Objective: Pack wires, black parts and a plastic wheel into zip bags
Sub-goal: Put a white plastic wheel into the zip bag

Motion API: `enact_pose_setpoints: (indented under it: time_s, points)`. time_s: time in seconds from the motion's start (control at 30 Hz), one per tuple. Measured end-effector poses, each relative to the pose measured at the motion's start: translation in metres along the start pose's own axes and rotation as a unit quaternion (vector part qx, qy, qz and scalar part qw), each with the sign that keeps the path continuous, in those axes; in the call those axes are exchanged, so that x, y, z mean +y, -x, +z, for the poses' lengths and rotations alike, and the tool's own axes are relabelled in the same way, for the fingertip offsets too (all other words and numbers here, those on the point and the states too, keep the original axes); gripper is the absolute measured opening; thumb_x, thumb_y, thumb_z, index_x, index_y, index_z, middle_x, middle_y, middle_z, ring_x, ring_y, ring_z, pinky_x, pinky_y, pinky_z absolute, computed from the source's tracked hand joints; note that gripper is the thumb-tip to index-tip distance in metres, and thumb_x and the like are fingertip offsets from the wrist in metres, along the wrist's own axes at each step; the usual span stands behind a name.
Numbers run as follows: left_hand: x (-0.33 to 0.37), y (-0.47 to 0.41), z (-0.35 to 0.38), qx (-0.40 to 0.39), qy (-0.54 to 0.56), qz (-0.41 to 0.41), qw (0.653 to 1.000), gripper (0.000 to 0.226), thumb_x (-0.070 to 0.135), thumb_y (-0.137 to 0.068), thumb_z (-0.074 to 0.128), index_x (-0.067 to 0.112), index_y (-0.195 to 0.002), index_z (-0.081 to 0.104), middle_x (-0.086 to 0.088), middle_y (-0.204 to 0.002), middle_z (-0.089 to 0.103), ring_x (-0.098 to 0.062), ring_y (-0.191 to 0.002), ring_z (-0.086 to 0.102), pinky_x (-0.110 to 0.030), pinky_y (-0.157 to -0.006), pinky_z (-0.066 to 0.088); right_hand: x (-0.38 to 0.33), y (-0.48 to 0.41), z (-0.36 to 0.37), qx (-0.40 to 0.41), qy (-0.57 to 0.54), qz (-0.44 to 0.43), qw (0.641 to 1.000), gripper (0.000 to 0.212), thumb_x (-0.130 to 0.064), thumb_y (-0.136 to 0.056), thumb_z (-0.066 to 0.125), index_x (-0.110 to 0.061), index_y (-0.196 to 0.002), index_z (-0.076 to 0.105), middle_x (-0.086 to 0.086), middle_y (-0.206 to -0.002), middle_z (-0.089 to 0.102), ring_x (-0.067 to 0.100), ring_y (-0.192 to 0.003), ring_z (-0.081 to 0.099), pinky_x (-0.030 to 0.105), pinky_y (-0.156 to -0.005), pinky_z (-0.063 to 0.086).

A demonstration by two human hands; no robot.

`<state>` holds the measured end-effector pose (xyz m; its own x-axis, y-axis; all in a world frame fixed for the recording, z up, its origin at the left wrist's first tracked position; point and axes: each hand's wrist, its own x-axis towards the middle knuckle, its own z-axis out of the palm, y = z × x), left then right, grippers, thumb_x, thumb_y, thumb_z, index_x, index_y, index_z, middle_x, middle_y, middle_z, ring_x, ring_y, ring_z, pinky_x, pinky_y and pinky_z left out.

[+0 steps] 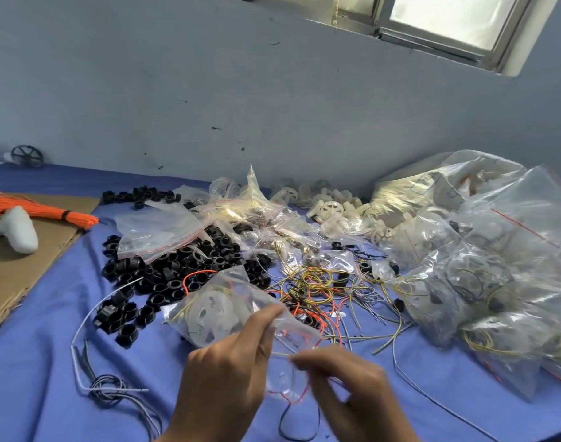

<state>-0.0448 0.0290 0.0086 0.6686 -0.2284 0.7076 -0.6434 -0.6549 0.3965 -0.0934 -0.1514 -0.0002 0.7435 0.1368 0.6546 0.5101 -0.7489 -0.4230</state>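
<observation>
The zip bag [237,301] was held just above the worktop [49,378], in front of the person. A white plastic wheel [209,314] and a few yellow and orange wire strands were already inside it. The left hand [228,371] pinched the bag's upper lip between thumb and fingers. The right hand [346,387] was blurred. Its fingers curled close at the bag's mouth, but whether they nipped the film or a wire end could not be told.

The chief risk seemed to be at the mouth. Springy strands that reached out past the opening could lie across the zip track and stop it from sealing. The film looked slick and thin, so a narrow pinch might slip, and the wheel's weight could then tip the bag and spill what was in it. The loose wires [317,288] just beyond lay in a tangle, so lifting one would likely drag its neighbours along.

The bag was clear, crinkled and glossy, with a red line at its closure. The wheel was pale, rigid and spoked. The black parts [177,269] were small matt rings, heaped to the left, with empty flat bags [158,231] lying over them. The wires were thin, coiled and insulated in yellow, orange, grey and black. Filled bags [483,266] were piled at the right. The worktop wore a soft blue cloth that gave little grip to anything round.
</observation>
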Motion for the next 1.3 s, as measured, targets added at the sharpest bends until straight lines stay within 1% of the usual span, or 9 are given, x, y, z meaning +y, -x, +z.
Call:
enact_pose_setpoints:
  time_s: [0.1, 0.2, 0.4, 0.57, 0.8, 0.9, 1.0, 1.1, 1.3]
  points:
    - [0.001, 0.0, 0.0, 0.007, 0.002, -0.002, 1.0, 0.037, 0.034, -0.091, 0.045, 0.029, -0.111, 0.076, 0.005, -0.047, 0.054, -0.022, -0.04, 0.053, -0.022, -0.034, 0.033, 0.026, 0.001, -0.034, 0.055, 0.057, 0.047, 0.996, 0.02, -0.017, -0.086, 0.062, -0.032, -0.097, 0.071, -0.019, -0.084, 0.069, -0.001, -0.071, 0.065, 0.012, -0.062, 0.049]
    - [0.002, 0.0, 0.003, 0.002, 0.011, 0.0, 1.0, 0.037, 0.034, -0.092, 0.045, 0.028, -0.111, 0.076, 0.002, -0.045, 0.05, -0.023, -0.037, 0.049, -0.022, -0.034, 0.034, 0.073, -0.027, -0.057, 0.007, 0.106, 0.148, 0.983, 0.031, -0.005, -0.085, 0.069, -0.034, -0.093, 0.069, -0.013, -0.087, 0.068, 0.006, -0.074, 0.064, 0.025, -0.065, 0.05]
    - [0.001, -0.001, 0.006, 0.008, 0.0, -0.006, 1.0, 0.038, 0.035, -0.092, 0.043, 0.029, -0.107, 0.077, 0.001, -0.043, 0.047, -0.024, -0.035, 0.046, -0.021, -0.034, 0.034, 0.161, -0.107, -0.048, -0.116, 0.251, 0.192, 0.942, 0.023, -0.015, -0.093, 0.058, -0.013, -0.11, 0.073, 0.009, -0.132, 0.059, 0.028, -0.122, 0.053, 0.037, -0.101, 0.041]
    - [-0.004, -0.002, 0.008, 0.024, -0.007, -0.008, 1.0, 0.043, 0.04, -0.1, 0.035, 0.032, -0.106, 0.077, 0.002, -0.044, 0.048, -0.021, -0.036, 0.046, -0.02, -0.034, 0.033, 0.196, -0.15, -0.025, -0.142, 0.183, 0.349, 0.908, 0.041, -0.011, -0.095, 0.043, -0.01, -0.132, 0.057, 0.013, -0.135, 0.058, 0.026, -0.114, 0.056, 0.033, -0.093, 0.044]
    - [-0.008, -0.003, 0.008, 0.018, 0.005, -0.01, 1.0, 0.047, 0.041, -0.103, 0.03, 0.033, -0.109, 0.076, 0.001, -0.043, 0.043, -0.021, -0.036, 0.043, -0.021, -0.033, 0.033, 0.218, -0.163, -0.01, -0.187, 0.082, 0.461, 0.864, 0.031, -0.008, -0.095, 0.053, 0.007, -0.12, 0.063, 0.024, -0.125, 0.062, 0.035, -0.107, 0.059, 0.041, -0.092, 0.049]
    - [-0.007, -0.002, 0.006, 0.008, 0.006, 0.004, 1.0, 0.039, 0.037, -0.098, 0.04, 0.032, -0.109, 0.076, 0.002, -0.043, 0.042, -0.02, -0.037, 0.041, -0.022, -0.033, 0.031, 0.214, -0.17, -0.014, -0.141, 0.069, 0.454, 0.877, 0.036, -0.009, -0.094, 0.055, 0.016, -0.12, 0.054, 0.028, -0.091, 0.066, 0.039, -0.084, 0.062, 0.042, -0.073, 0.051]
    - [-0.007, -0.001, 0.005, -0.004, 0.01, 0.005, 1.0, 0.036, 0.036, -0.093, 0.044, 0.032, -0.11, 0.076, 0.002, -0.043, 0.043, -0.019, -0.037, 0.042, -0.022, -0.034, 0.031, 0.204, -0.178, -0.023, -0.102, 0.054, 0.425, 0.898, 0.032, -0.011, -0.096, 0.053, 0.008, -0.121, 0.062, 0.027, -0.115, 0.066, 0.046, -0.106, 0.06, 0.052, -0.092, 0.051]
    - [-0.006, -0.001, 0.006, -0.008, 0.017, -0.003, 1.0, 0.04, 0.04, -0.099, 0.038, 0.031, -0.11, 0.076, 0.004, -0.043, 0.046, -0.019, -0.037, 0.045, -0.022, -0.033, 0.033, 0.184, -0.186, -0.034, -0.071, 0.011, 0.392, 0.917, 0.031, -0.01, -0.099, 0.051, 0.0, -0.125, 0.062, 0.015, -0.129, 0.062, 0.022, -0.101, 0.06, 0.03, -0.085, 0.047]
    - [-0.005, 0.0, 0.0, -0.024, 0.032, -0.005, 0.999, 0.037, 0.036, -0.093, 0.043, 0.031, -0.112, 0.075, 0.007, -0.046, 0.052, -0.019, -0.038, 0.049, -0.021, -0.034, 0.034, 0.137, -0.184, -0.079, -0.002, -0.058, 0.324, 0.944, 0.03, -0.01, -0.099, 0.051, -0.004, -0.127, 0.063, 0.009, -0.128, 0.064, 0.018, -0.112, 0.058, 0.026, -0.088, 0.042]
